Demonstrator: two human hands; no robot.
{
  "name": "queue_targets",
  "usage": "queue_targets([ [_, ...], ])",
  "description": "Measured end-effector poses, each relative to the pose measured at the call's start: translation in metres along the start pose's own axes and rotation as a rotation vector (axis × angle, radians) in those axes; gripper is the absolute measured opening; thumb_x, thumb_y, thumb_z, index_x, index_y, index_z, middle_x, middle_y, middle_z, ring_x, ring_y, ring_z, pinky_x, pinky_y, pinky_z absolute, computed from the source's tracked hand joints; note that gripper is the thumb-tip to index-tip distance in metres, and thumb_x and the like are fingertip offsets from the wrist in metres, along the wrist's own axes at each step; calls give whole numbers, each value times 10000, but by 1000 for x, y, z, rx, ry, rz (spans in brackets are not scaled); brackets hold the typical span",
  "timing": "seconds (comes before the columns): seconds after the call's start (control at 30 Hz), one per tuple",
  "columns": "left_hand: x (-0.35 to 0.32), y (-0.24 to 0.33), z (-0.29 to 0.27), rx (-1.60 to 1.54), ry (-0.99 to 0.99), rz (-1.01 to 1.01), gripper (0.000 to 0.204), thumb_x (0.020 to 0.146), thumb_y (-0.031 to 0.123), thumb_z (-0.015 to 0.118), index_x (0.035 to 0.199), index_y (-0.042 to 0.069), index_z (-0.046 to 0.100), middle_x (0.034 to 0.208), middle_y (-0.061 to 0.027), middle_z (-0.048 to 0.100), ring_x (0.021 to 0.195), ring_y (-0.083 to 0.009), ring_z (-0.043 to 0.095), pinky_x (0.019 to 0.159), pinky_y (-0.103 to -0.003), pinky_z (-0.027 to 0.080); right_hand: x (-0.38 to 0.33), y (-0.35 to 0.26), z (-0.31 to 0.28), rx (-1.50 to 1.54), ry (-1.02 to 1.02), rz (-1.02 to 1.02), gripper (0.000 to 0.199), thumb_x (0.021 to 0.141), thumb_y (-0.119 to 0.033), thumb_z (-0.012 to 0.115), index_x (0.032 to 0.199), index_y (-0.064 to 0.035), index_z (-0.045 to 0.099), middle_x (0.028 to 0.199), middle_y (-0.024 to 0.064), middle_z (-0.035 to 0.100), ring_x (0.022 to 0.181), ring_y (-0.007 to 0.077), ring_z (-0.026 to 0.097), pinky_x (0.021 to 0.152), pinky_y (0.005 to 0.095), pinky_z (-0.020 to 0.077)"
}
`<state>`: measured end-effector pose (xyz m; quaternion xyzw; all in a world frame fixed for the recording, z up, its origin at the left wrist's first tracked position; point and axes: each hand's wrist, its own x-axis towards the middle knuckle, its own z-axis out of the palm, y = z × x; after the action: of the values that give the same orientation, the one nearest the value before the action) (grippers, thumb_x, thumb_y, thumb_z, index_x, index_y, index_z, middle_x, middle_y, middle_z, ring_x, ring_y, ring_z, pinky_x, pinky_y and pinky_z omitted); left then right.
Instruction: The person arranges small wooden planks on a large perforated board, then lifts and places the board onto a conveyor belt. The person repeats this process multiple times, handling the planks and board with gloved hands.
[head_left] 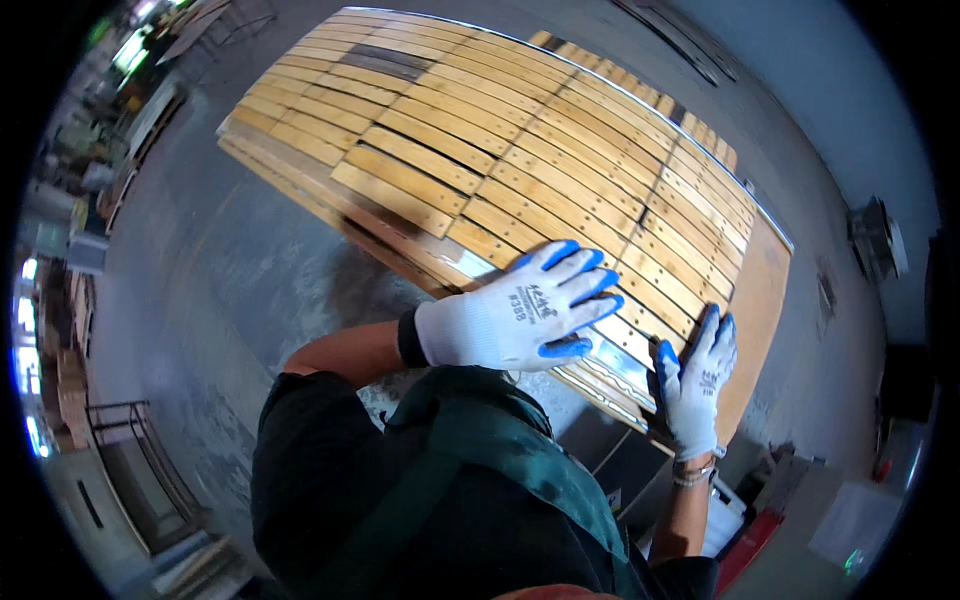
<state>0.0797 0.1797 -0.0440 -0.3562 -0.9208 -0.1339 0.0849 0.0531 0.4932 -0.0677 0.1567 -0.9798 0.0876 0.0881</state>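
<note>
Rows of yellow wooden slats (520,130), many dotted with small dark spots near their ends, lie side by side on a large brown board (765,285). My left hand (515,315), in a white glove with blue fingertips, rests over the near edge of the slats with its fingers spread. My right hand (697,385), gloved alike, touches the slat ends at the near right corner. Its fingers are stretched out and its thumb stands apart; its palm side is hidden. Between the hands, a shiny pale strip (622,368) runs along the near edge.
A thin metal strip (500,36) borders the far side. More slats (712,140) show beyond it. Two darker slats (385,62) lie at the far left. A metal-framed rack (145,470) stands at lower left, and a grey boxy object (878,245) by the right wall.
</note>
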Motion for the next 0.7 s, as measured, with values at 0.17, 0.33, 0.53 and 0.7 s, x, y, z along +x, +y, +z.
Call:
queue_targets([
  [0.17,-49,-37,-38,47,181,-79,735,1006,533,619,1563,75,475,1583,-208,473,1519,-406,371,1267,-595,229,-1,-3,-6,106,-11,60,875,959,-342,713,1654,-40,274,1650,303,298,1520,477,277,1262,547,194],
  [0.33,-130,-133,-87,217,-3,-433,936,898,626,729,1593,78,427,1620,-198,450,1566,-405,302,1299,-584,177,-2,-2,1,163,95,5,796,969,-254,668,1651,-55,308,1685,228,306,1539,428,286,1270,522,193],
  [0.53,-130,-208,-87,197,-162,-268,1076,890,817,576,1660,115,309,1725,-213,227,1609,-415,156,1314,-574,70,-7,18,1,52,457,126,611,1051,-288,596,1565,7,448,1639,255,401,1507,413,400,1240,493,315],
  [0.7,-131,-226,-108,121,-86,-114,959,944,754,562,1634,116,370,1695,-201,306,1595,-399,212,1306,-578,99,-74,9,13,-588,622,922,718,1030,-496,641,1486,45,518,1483,242,573,1313,401,592,1080,477,497],
])
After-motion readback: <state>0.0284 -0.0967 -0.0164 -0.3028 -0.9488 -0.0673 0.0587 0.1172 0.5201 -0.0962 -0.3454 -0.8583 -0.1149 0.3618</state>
